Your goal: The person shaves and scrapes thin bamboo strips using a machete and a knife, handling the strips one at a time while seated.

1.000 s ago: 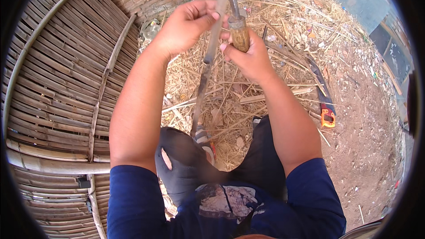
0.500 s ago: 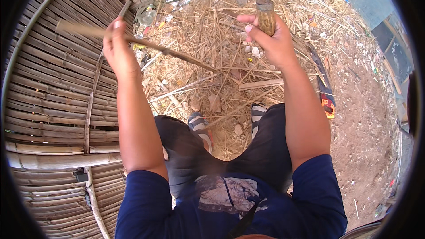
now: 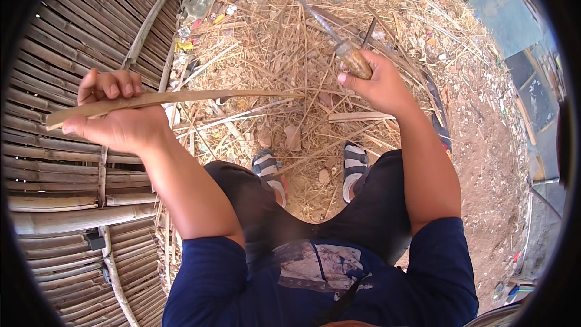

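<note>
strip: a pale wooden strip, lying across the left hand from far left to the middle of the view; the broad end sticks out a little past the thumb, the long thin part runs well out to the right of the palm.
left grip: loosely closed around the strip near its broad end, palm turned up, thumb on the near side, bent fingers on the far side; how firmly the fingertips press, i cannot tell.
right grip: closed around the handle of a tool, to the right of the strip's thin end and beyond it; tool and strip are apart.
right hand: the hand has its thumb along the handle; the other fingers are mostly hidden.
blade: slants up and left, beyond the strip; its tip is cut off by the top edge, and its cutting edge is hard to make out.
thin end: ends over the straw, nearly matching it in colour; whether it touches anything there, i cannot tell.
slat wall: the wall stands behind and around the strip's broad end.
sandals: the pair sits on the near side of the strip's thin end.
saw: the saw lies well to the right of the strip, its handle mostly hidden by the right forearm.
</note>
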### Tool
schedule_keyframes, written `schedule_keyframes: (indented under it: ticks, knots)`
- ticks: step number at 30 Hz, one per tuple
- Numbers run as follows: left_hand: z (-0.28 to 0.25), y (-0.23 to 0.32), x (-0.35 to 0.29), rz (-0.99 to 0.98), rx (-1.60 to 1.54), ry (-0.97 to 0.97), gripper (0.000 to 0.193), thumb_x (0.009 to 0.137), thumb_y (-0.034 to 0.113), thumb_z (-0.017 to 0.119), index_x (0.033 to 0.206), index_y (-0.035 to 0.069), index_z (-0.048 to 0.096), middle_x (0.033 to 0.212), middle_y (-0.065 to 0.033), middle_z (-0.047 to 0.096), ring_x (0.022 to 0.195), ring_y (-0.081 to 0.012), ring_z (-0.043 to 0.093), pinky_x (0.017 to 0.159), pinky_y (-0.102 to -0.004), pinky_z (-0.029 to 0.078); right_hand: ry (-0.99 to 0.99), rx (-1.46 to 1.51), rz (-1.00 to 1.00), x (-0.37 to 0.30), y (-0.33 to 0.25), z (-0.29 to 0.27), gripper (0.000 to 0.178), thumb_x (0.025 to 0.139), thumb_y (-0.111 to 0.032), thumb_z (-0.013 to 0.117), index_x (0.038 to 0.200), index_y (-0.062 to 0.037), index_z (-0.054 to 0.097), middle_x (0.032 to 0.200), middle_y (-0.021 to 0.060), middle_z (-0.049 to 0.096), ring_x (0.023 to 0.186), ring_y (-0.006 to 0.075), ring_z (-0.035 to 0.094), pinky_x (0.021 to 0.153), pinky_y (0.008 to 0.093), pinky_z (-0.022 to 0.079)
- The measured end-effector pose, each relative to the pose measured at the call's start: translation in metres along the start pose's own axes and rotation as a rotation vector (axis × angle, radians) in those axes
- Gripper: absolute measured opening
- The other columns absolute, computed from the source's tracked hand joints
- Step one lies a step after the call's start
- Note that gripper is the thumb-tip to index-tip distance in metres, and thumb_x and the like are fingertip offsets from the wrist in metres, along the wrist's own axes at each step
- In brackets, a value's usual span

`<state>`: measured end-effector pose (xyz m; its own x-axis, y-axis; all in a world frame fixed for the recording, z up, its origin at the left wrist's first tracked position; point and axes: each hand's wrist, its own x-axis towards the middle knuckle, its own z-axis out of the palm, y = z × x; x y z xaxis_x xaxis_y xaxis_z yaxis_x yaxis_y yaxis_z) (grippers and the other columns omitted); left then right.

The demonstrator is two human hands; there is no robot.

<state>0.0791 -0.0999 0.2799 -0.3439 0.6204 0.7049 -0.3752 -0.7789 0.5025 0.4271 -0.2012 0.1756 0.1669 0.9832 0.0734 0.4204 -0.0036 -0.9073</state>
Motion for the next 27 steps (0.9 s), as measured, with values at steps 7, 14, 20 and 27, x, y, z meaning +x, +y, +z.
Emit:
schedule_keyframes:
  ticks: [7,14,20,27]
  knots:
    - [-0.027,0.002,0.013,-0.204,-0.258,-0.134,0.051,0.103,0.052,0.054,0.118,0.004,0.066,0.077,-0.0006,0.057,0.065,-0.0153,0.051,0.062,-0.0298,0.042,-0.099,-0.170,-0.081,0.003,-0.007,0.022,0.045,0.085,-0.031,0.083,0.113,0.0009,0.068,0.095,0.0090,0.070,0.082,0.0182,0.065,0.076,0.0356,0.052]
    - [-0.034,0.015,0.011,-0.029,0.009,0.198,0.067,0.100,0.066,0.049,0.108,0.000,0.060,0.071,0.0017,0.044,0.063,-0.0123,0.039,0.061,-0.0282,0.033,-0.224,0.145,0.073,0.000,-0.034,0.065,0.052,0.087,-0.035,0.081,0.119,0.0017,0.063,0.093,0.0115,0.069,0.087,0.0210,0.066,0.077,0.0385,0.053]
    - [-0.029,-0.008,0.008,-0.108,0.213,0.206,0.082,0.093,0.084,0.034,0.092,0.006,0.057,0.074,-0.0035,0.044,0.070,-0.0177,0.046,0.065,-0.0327,0.041,-0.113,-0.152,0.005,-0.002,-0.010,0.106,0.039,0.089,-0.030,0.077,0.111,-0.0013,0.064,0.086,0.0089,0.066,0.078,0.0164,0.064,0.071,0.0364,0.051]
    - [-0.035,0.008,0.012,0.104,0.146,0.195,0.086,0.084,0.092,0.034,0.085,0.009,0.055,0.067,-0.0008,0.040,0.057,-0.0153,0.038,0.051,-0.0288,0.034,-0.222,0.125,0.062,-0.023,-0.035,0.150,0.031,0.092,-0.025,0.076,0.110,-0.0033,0.064,0.082,-0.0004,0.058,0.074,0.0087,0.053,0.066,0.0305,0.046]
